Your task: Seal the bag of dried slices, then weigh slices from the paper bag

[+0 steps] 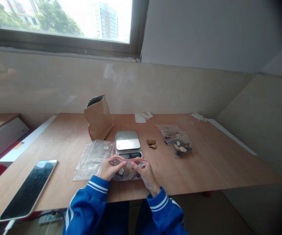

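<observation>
While both hands work at the near edge of the table (204, 169), the layout stands as follows.

Left hand (110, 169): fingers pinched on the left end of the bag's (127, 169) red zip strip; thumb and fingers pressed narrow against it.
Right hand (144, 173): fingers pinched on the right part of the same strip, wrist resting at the table edge.
Bag: clear, holds dark and pale dried pieces; lies flat between the two hands, just in front of the scale (128, 143), touching or nearly touching its front.
Scale: steel platform bare; display unreadable.
Empty bags (93, 158): clear stack lying flat, just left of the held bag, beside the scale.
Paper bag (98, 119): brown, upright, mouth open, behind the stack.
Loose pieces (152, 144): two, on the table just right of the scale.
Filled bags (177, 138): two sealed, overlapping, further right.
Phone (29, 189): screen dark, near left edge, well apart from the hands.
Sleeves (92, 202): blue with white stripes.
</observation>
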Motion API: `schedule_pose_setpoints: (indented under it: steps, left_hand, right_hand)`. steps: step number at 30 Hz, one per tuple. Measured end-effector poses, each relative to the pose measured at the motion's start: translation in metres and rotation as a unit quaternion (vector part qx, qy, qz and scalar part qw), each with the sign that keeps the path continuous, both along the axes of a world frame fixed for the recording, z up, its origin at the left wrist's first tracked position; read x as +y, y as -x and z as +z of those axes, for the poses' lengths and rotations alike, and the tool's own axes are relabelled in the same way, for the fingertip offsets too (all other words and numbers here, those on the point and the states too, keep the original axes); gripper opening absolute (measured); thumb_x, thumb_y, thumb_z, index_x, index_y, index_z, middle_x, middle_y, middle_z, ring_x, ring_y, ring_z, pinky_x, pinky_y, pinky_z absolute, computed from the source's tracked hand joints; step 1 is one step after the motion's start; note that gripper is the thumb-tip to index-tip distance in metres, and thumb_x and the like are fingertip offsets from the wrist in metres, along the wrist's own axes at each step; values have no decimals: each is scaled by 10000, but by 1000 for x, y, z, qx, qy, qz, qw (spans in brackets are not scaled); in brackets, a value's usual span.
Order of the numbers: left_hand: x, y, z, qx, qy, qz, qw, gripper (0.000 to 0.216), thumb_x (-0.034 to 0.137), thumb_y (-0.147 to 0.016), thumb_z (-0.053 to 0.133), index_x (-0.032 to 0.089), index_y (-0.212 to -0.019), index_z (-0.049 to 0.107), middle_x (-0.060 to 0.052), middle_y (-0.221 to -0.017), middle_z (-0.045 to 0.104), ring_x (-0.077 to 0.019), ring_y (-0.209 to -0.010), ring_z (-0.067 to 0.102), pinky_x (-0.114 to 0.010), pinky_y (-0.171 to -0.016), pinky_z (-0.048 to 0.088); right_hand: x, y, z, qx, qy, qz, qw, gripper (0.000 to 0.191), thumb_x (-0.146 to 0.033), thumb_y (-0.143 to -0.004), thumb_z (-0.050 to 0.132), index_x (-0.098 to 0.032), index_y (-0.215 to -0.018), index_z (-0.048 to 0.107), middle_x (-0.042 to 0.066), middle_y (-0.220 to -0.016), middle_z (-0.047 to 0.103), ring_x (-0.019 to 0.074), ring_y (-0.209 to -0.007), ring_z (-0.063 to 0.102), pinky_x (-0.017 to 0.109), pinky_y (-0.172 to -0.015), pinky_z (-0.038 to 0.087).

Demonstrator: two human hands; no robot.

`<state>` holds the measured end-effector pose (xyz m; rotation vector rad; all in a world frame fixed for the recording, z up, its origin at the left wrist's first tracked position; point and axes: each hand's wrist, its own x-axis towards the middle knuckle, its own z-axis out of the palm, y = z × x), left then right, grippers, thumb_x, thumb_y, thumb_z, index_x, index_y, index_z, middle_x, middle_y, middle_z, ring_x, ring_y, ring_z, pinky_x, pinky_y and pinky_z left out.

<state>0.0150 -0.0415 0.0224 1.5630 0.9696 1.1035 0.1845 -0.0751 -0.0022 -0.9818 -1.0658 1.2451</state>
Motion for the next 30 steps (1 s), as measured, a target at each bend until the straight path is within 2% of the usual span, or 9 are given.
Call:
schedule_pose_setpoints:
  steps: [2, 10, 16, 22, 27, 30]
  left_hand:
    - [0, 0, 0, 5, -6, 0, 1000, 211, 349, -710, 729, 141, -714, 691, -38, -722, 670, -147, -696, 619, -261, -678, 500]
    - [-1, 1, 0, 23, -9, -10, 1000, 212, 354, -726, 714, 144, -748, 704, -50, -752, 681, -158, -721, 631, -270, -693, 504]
    - [-2, -1, -4, 15, -13, -6, 1000, 217, 350, -728, 709, 139, -717, 662, -48, -735, 664, -143, -691, 615, -261, -666, 501]
    - [-2, -6, -1, 18, -12, -2, 1000, 247, 386, -723, 708, 143, -712, 662, -54, -755, 668, -151, -708, 614, -274, -685, 506]
    - [-4, -6, 1, 31, 6, -33, 999, 258, 389, -754, 682, 137, -809, 684, -63, -817, 684, -162, -771, 627, -269, -715, 492]
    - [-4, -5, -3, 25, 14, -19, 999, 267, 399, -746, 689, 136, -726, 643, -25, -704, 645, -126, -663, 588, -237, -629, 462]
  right_hand:
    - [0, 0, -1, 0, -3, 5, 1000, 224, -365, -748, 713, -170, -858, 713, 31, -782, 710, 164, -731, 661, 266, -689, 542]
    - [0, 1, 0, -9, -2, 0, 1000, 222, -380, -720, 731, -164, -765, 705, 14, -713, 642, 149, -627, 620, 241, -508, 528]
    - [2, 5, -3, -83, -63, -66, 992, 165, -331, -749, 705, -167, -738, 698, 28, -730, 662, 161, -727, 625, 282, -696, 529]
    - [1, 7, -3, -102, -65, -115, 986, 159, -324, -745, 698, -170, -728, 665, 34, -722, 664, 176, -719, 626, 301, -702, 513]
    - [0, 9, 3, -113, -75, -93, 986, 158, -332, -776, 674, -176, -751, 673, 39, -753, 674, 182, -759, 635, 298, -737, 506]
    - [-2, 10, 6, -97, -82, -86, 988, 174, -349, -797, 658, -175, -784, 669, 39, -776, 671, 179, -774, 636, 282, -741, 504]
